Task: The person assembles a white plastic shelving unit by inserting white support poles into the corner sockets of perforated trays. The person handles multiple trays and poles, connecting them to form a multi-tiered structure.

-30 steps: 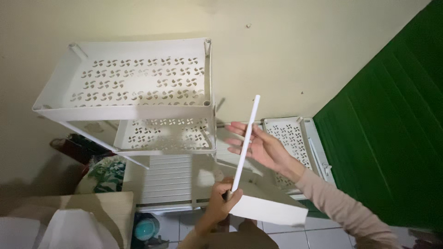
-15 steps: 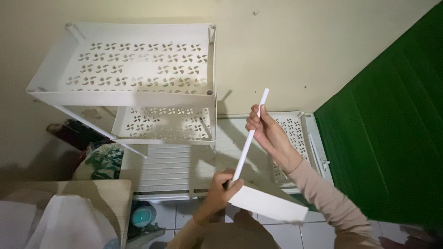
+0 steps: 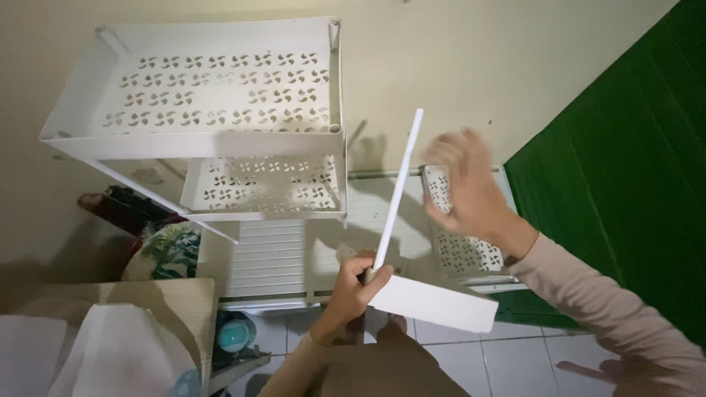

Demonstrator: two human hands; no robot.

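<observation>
At the far left, low in the view, a pale wooden surface carries a crumpled white sheet, and behind it a dark red object and a green leaf-patterned cushion lie on the floor against the cream wall. Above them stands a white plastic rack whose upper tray and lower tray both have pinwheel-shaped cut-outs; thin white poles join the two trays at the corners. Under the rack a white slatted panel lies flat, and a small teal round object sits on the tiled floor beside the wooden surface. Near the middle, the left hand is closed in a fist around the lower end of a long thin white rod, which rises tilted up and to the right, its top end in front of the wall. The same hand also pinches a flat white card-like piece that sticks out to the right from under the fist. To the right of the rod, the right hand is blurred, fingers spread and open, holding nothing; it is just beside the upper half of the rod, and whether it touches it cannot be told. Behind that hand a third perforated white tray lies on the floor next to the slatted panel. The forearm wears a beige sleeve, and a green ribbed door fills the right edge.
</observation>
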